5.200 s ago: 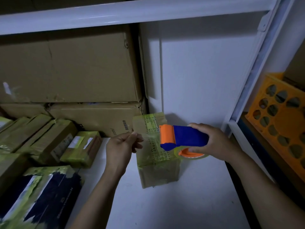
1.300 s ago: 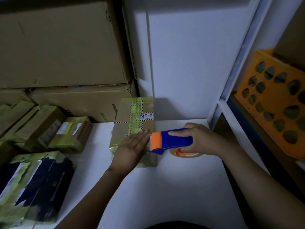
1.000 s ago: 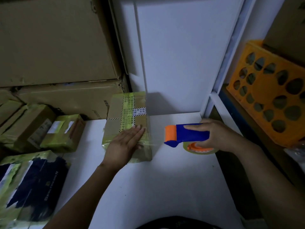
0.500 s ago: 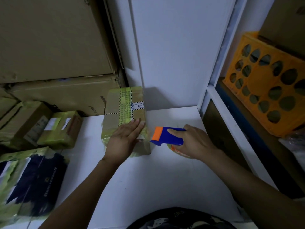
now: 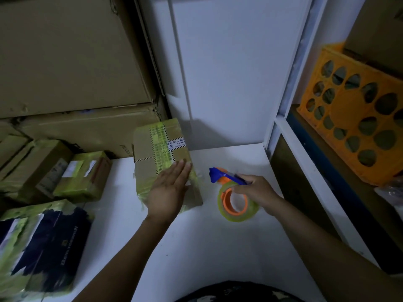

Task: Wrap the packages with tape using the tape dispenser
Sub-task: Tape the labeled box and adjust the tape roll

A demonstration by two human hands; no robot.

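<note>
Tape dispenser [image 5: 218, 174] now tilted — roll [image 5: 238, 216] facing up.

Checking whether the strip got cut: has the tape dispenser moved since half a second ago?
Yes. The tape dispenser has drawn rightward, away from the package, and tilted, showing its roll.

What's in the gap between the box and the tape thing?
Head view: just a narrow strip of bare white table between the package and the tape dispenser. A clear tape strand across it cannot be ruled out.
</note>
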